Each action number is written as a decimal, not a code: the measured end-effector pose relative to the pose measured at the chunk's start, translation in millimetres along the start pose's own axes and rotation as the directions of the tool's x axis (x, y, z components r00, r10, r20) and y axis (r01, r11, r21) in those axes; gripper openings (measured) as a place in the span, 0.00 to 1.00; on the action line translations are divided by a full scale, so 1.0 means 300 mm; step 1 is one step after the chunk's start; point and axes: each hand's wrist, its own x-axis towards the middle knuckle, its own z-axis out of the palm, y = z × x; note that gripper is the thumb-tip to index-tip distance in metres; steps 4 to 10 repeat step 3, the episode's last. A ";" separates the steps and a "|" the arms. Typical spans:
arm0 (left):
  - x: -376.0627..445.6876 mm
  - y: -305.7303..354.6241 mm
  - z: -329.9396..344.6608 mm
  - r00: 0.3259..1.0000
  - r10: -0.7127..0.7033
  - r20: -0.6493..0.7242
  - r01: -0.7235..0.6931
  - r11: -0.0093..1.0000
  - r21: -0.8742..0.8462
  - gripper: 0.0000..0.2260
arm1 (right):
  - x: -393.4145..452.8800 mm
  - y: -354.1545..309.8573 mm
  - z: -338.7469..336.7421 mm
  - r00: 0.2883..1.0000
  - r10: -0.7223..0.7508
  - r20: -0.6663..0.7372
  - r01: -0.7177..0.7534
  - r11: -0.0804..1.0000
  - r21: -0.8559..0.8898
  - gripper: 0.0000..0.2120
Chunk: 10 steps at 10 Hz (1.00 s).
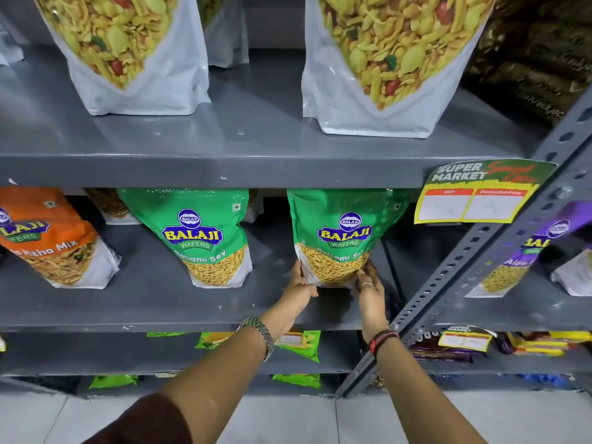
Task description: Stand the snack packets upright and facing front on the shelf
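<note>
A green Balaji Ratlami Sev packet (342, 232) stands upright, label to the front, on the grey middle shelf (153, 302). My left hand (299, 288) grips its lower left corner and my right hand (368, 286) grips its lower right corner. A second green Ratlami Sev packet (205, 235) stands upright to its left, facing front. Further left stands an orange mix packet (54, 241), leaning slightly. Its upper part is hidden by the shelf above.
Two large white mix packets (390, 59) stand on the upper shelf (224, 168). A price tag (477, 197) hangs at the right. A slotted upright post (474, 257) separates a bay holding a purple packet (525, 254). Lower shelves hold small green packets (298, 344).
</note>
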 end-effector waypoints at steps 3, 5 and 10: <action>0.009 -0.003 0.006 1.000 -0.005 0.015 0.004 0.997 0.083 0.37 | 0.006 -0.004 -0.011 1.000 -0.013 -0.021 0.013 1.000 -0.008 0.20; 0.009 -0.003 0.006 1.000 -0.005 0.015 0.004 0.997 0.083 0.37 | 0.006 -0.004 -0.011 1.000 -0.013 -0.021 0.013 1.000 -0.008 0.20; 0.009 -0.003 0.006 1.000 -0.005 0.015 0.004 0.997 0.083 0.37 | 0.006 -0.004 -0.011 1.000 -0.013 -0.021 0.013 1.000 -0.008 0.20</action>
